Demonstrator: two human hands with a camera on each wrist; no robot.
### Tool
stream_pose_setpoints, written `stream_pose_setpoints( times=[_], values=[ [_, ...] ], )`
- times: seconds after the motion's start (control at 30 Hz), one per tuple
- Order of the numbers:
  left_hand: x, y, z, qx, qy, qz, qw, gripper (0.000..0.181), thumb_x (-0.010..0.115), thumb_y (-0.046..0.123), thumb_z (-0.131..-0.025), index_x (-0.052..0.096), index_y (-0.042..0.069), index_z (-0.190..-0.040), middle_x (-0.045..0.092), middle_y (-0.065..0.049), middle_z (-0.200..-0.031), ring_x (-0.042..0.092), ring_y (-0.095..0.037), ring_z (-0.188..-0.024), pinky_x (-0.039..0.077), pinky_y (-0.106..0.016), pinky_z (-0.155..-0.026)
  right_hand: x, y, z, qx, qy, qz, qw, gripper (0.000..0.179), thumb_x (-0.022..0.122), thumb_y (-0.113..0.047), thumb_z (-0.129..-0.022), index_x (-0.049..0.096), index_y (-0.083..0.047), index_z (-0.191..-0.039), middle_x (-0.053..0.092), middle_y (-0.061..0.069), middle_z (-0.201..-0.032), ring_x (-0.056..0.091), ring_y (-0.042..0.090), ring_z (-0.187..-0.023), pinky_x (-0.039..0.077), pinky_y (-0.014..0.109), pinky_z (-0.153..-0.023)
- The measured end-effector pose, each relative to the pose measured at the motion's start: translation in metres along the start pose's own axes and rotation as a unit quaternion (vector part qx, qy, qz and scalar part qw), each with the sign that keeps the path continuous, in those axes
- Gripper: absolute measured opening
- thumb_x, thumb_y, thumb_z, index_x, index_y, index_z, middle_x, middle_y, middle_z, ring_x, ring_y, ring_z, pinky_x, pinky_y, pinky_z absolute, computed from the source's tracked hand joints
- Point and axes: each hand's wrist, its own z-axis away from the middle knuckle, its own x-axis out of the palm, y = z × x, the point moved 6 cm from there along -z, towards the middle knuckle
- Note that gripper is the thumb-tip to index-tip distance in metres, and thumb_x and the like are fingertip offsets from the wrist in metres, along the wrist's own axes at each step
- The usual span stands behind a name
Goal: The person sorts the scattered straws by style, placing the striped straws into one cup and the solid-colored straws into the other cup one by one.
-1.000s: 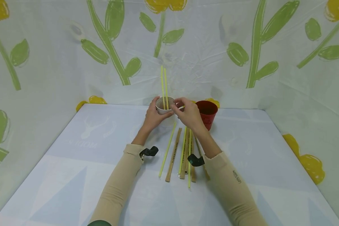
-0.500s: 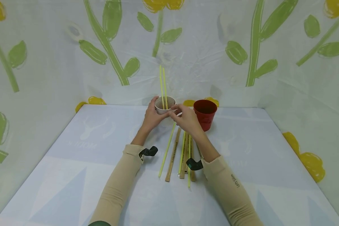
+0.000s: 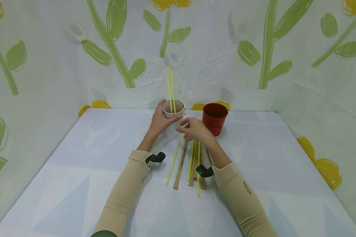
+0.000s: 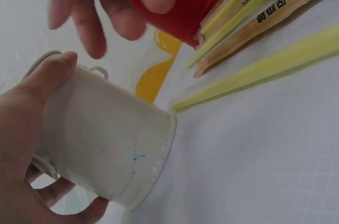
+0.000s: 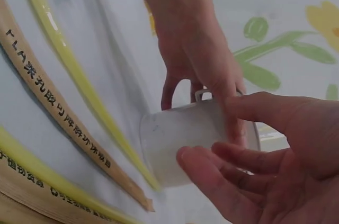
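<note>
My left hand (image 3: 161, 121) grips a small white bucket (image 4: 111, 128), with the thumb near its rim and fingers curled round the far side. The bucket is upright on the table in the head view and has small side loops. Two yellow straws (image 3: 173, 89) stand in it, leaning slightly left. Beside the bucket's right side, my right hand (image 3: 195, 128) hovers with loosely bent fingers and nothing between them. Under and in front of it lie loose yellow straws (image 3: 174, 159) and brown paper-wrapped straws (image 3: 181, 164) with printed lettering.
A red bucket (image 3: 215, 120) stands just right of my right hand, near the table's back edge. The pale patterned table (image 3: 106, 177) meets a flower-printed cloth backdrop (image 3: 207, 56) behind and at both sides.
My right hand has come away from the white bucket's rim, lower and toward me, uncovering the loop on that side. My left hand keeps its grip in the same place.
</note>
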Motion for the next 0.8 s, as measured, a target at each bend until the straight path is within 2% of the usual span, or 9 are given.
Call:
stream_pose_setpoints(
  times=[0.13,0.37,0.47,0.6,0.8],
  values=[
    [0.0,0.0,0.0,0.001,-0.001,-0.002,1.0,0.1,0.083,0.045,-0.075,0.026,0.017,-0.153,0.042,-0.013,-0.148,0.048,-0.03,-0.131,0.043,-0.051,-0.104,0.007,0.006,-0.003,0.032,-0.014,0.036,0.9987,0.054,0.066,-0.044,-0.092,0.056,-0.008,-0.132,0.069,0.014,-0.111,0.073,0.024,-0.083,0.058,0.035,-0.082],
    [0.0,-0.001,0.001,-0.002,-0.007,-0.005,1.0,0.1,0.082,0.046,-0.076,0.025,0.019,-0.154,0.041,-0.012,-0.15,0.045,-0.029,-0.134,0.042,-0.05,-0.107,0.02,0.013,-0.004,0.08,-0.022,0.097,0.9919,0.065,0.068,-0.047,-0.089,0.054,-0.004,-0.135,0.071,0.009,-0.078,0.071,0.018,-0.069,0.054,0.037,-0.089],
    [0.0,-0.001,0.001,-0.005,-0.008,-0.004,1.0,0.101,0.082,0.047,-0.075,0.025,0.021,-0.154,0.041,-0.011,-0.15,0.045,-0.029,-0.135,0.042,-0.05,-0.107,0.024,0.015,-0.005,0.082,-0.016,0.127,0.9883,0.06,0.069,-0.048,-0.088,0.059,-0.001,-0.125,0.07,0.009,-0.073,0.069,0.019,-0.067,0.051,0.035,-0.083],
    [0.0,0.0,0.001,-0.002,-0.008,0.002,1.0,0.101,0.083,0.046,-0.075,0.025,0.021,-0.154,0.041,-0.011,-0.15,0.045,-0.029,-0.135,0.042,-0.049,-0.107,0.03,0.016,-0.006,0.077,-0.017,0.161,0.9837,0.054,0.069,-0.05,-0.087,0.062,-0.002,-0.111,0.07,0.011,-0.07,0.067,0.021,-0.063,0.046,0.032,-0.069],
    [0.0,-0.001,0.0,0.001,-0.005,0.002,1.0,0.101,0.084,0.044,-0.075,0.026,0.017,-0.153,0.041,-0.012,-0.15,0.046,-0.029,-0.134,0.042,-0.05,-0.108,0.038,0.017,-0.007,0.079,-0.021,0.152,0.9851,0.052,0.072,-0.046,-0.087,0.06,-0.001,-0.11,0.069,0.011,-0.069,0.068,0.02,-0.059,0.047,0.024,-0.055]
  ],
)
